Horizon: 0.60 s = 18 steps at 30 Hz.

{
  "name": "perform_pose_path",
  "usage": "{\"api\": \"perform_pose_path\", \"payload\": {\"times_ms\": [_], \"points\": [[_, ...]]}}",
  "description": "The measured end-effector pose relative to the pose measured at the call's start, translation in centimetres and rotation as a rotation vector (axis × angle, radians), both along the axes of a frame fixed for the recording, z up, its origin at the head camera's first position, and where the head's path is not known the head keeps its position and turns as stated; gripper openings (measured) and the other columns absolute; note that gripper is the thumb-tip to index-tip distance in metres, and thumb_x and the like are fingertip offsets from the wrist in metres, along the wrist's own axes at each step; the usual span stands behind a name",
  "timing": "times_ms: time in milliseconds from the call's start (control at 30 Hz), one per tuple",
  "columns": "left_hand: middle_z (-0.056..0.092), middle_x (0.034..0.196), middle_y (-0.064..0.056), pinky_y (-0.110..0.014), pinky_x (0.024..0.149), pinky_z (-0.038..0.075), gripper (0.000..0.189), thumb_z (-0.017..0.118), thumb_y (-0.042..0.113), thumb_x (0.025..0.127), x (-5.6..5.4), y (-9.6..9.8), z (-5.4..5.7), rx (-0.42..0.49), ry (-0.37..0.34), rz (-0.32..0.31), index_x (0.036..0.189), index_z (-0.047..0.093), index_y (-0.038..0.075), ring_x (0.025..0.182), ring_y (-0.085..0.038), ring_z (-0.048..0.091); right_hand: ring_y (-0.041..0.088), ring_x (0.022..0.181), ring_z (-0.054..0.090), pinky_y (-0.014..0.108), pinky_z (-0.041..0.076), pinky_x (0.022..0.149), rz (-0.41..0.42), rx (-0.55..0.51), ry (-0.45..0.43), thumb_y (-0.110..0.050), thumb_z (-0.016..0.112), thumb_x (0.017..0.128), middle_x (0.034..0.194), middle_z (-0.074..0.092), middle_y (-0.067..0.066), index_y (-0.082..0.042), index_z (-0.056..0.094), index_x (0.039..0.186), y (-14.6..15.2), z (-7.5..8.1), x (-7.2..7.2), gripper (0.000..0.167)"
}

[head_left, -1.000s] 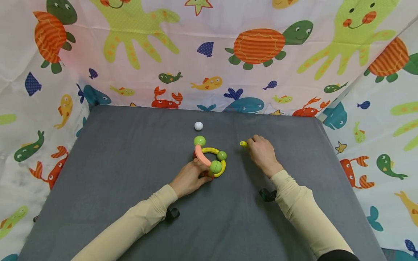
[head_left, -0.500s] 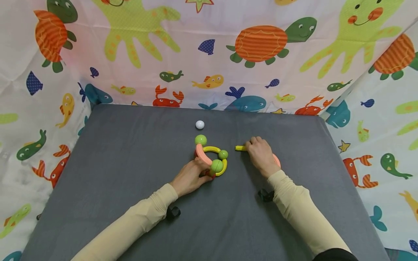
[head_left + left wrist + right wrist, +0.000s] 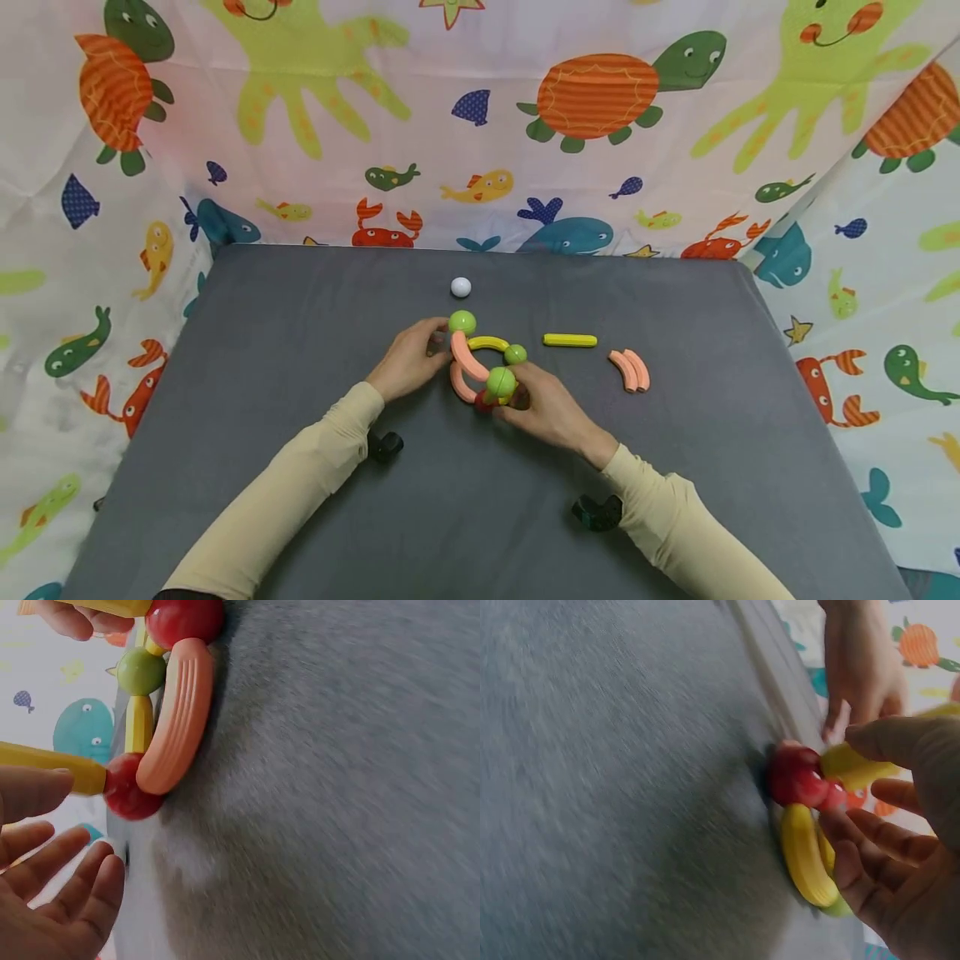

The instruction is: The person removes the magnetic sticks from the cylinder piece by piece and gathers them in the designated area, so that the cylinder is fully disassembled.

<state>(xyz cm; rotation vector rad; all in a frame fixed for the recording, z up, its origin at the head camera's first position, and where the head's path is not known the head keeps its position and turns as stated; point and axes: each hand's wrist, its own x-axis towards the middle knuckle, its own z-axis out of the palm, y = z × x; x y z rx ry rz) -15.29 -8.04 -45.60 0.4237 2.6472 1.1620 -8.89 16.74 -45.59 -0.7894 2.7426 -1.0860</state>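
A toy of balls and rods stands on the grey table. Its yellow and pink curved rods, like the pink rod [image 3: 178, 720], join red balls such as one red ball [image 3: 795, 776] and green balls into a ring. A pink arch [image 3: 468, 358] runs on top between two green balls. My left hand [image 3: 411, 360] is at the far-left corner, its thumb on an upright yellow rod [image 3: 52, 765], its other fingers spread. My right hand [image 3: 551, 408] is at the near-right corner. Its thumb overlaps another upright yellow rod [image 3: 855, 766], and its other fingers are apart and relaxed.
Right of the toy lie a straight yellow rod [image 3: 570, 340] and two curved pink rods [image 3: 630, 371] side by side. A white ball [image 3: 461, 287] rests beyond the toy. Cloth printed with sea animals [image 3: 480, 108] closes off the table's back and sides.
My right hand has laid the yellow rod down and come left to the toy. My left hand has let go of the near corner and moved up to the far-left one.
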Motion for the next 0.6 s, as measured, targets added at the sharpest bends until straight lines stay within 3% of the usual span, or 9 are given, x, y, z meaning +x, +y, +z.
{"api": "perform_pose_path", "payload": {"times_ms": [133, 300, 467, 600], "points": [[0.064, 0.124, -0.011, -0.042, 0.093, 0.054, 0.036, 0.066, 0.017, 0.094, -0.2, 0.5, -0.4, 0.023, -0.011, -0.017, 0.129, 0.059, 0.012, 0.114, -0.028, 0.064, 0.017, 0.077, 0.059, 0.025, 0.047, 0.069, -0.025, 0.003, 0.042, -0.024, 0.08, 0.082, 0.091, 0.059, 0.0, -0.018, 0.064, 0.099, -1.6, -0.9, 0.6, 0.024], [0.07, 0.111, -0.009, -0.041, 0.089, 0.055, 0.025, 0.067, 0.015, 0.093, 0.2, 0.6, -0.7, 0.01, 0.046, -0.035, 0.117, 0.068, 0.01, 0.105, -0.026, 0.068, 0.013, 0.078, 0.062, 0.027, 0.051, 0.07, -0.094, 0.019, 0.118, -0.021, 0.08, 0.082, 0.087, 0.062, -0.001, -0.018, 0.067, 0.089, -2.5, -1.5, 1.0, 0.015], [0.069, 0.099, -0.005, -0.034, 0.082, 0.055, 0.02, 0.072, 0.022, 0.09, 1.0, 0.6, -0.4, 0.001, 0.09, -0.038, 0.108, 0.07, 0.013, 0.092, -0.019, 0.068, 0.012, 0.079, 0.064, 0.03, 0.053, 0.07, -0.142, 0.014, 0.14, -0.018, 0.08, 0.081, 0.087, 0.064, 0.0, -0.015, 0.066, 0.089, -1.7, -1.5, 1.0, 0.016], [0.061, 0.082, -0.002, -0.029, 0.067, 0.046, 0.015, 0.075, 0.025, 0.087, 2.3, 0.4, -0.1, -0.05, 0.133, -0.045, 0.092, 0.067, 0.015, 0.072, -0.014, 0.056, 0.015, 0.075, 0.063, 0.031, 0.052, 0.067, -0.175, -0.003, 0.136, -0.014, 0.079, 0.081, 0.085, 0.064, 0.003, -0.011, 0.064, 0.093, -0.5, -1.2, 0.3, 0.019]]}}
